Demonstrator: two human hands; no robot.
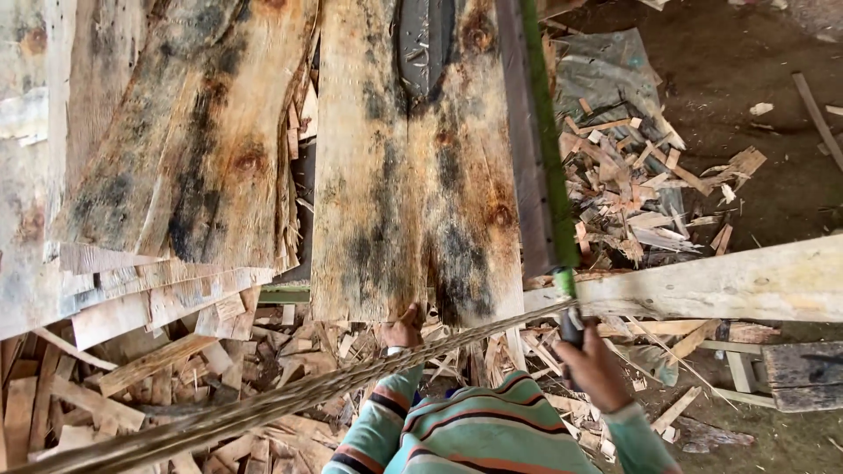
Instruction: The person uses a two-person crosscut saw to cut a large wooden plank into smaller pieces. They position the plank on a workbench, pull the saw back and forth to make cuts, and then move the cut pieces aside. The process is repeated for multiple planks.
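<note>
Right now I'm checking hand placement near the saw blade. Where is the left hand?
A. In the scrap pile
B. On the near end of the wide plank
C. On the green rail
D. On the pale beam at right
B: the left hand grips the near end of the wide plank, while the right hand holds a dark handle.

Soft, even daylight falls on the weathered plank, without glare; the dirt floor at upper right lies dim. A blurred rope crosses the foreground, and the edges bow outward.
</note>
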